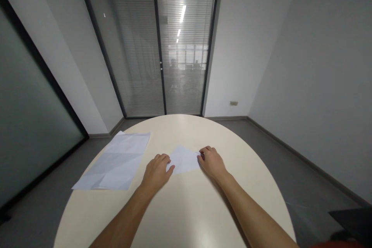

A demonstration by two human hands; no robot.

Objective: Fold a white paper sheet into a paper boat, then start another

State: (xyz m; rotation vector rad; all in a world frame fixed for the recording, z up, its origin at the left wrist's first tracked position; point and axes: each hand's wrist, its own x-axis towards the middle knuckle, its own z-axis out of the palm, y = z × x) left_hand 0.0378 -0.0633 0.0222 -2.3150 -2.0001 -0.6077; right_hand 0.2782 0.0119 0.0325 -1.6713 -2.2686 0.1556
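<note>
Lying between left grip [157, 169] and right grip [212, 161], small white paper [183, 160].

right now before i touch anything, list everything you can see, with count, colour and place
small paper: one, white, on the table between the hands
creased paper: count unclear, white, on the table's left side
table: one, cream, centre
glass panes: two, grey with dark frames, beyond the table
blinds: count unclear, pale grey, across both panes
frosted panel: one, grey-green, far left
wall plate: one, pale, low on the wall beyond the table
walls: several, whitish, around the table
floor: one, grey, around the table
dark object: one, black, lower right, unclear
left hand: one, bare, at the small paper's left edge
right hand: one, bare, at its right edge
</note>
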